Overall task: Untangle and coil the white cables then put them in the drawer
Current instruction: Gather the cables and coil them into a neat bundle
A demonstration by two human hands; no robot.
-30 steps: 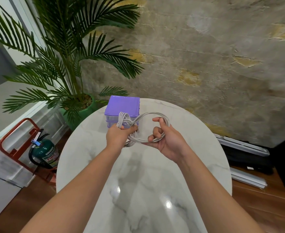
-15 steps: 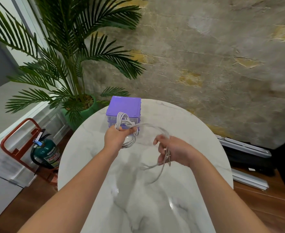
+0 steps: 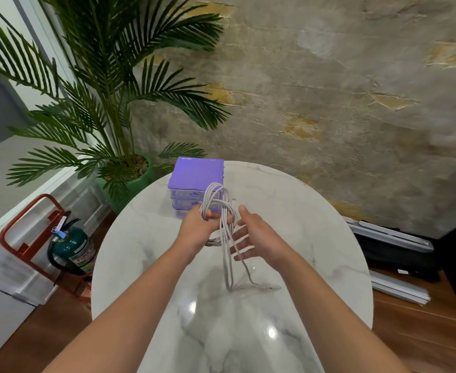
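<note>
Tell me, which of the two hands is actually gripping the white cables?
The left hand: it is closed around the bundle of white cables. The right hand is open, fingers spread, beside the hanging strands.

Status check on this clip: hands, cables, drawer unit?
Left hand gripping the cables; right hand open beside the hanging strands. Loose ends trail onto the table. Purple drawer unit shut, nothing blocking it.

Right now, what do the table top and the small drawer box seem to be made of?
Table top: looks like polished marble or a marble-look slab; white with grey veins and bright glossy reflections.
Drawer box: seemingly plastic; even purple top, smooth, with paler, partly see-through drawer fronts.
</note>
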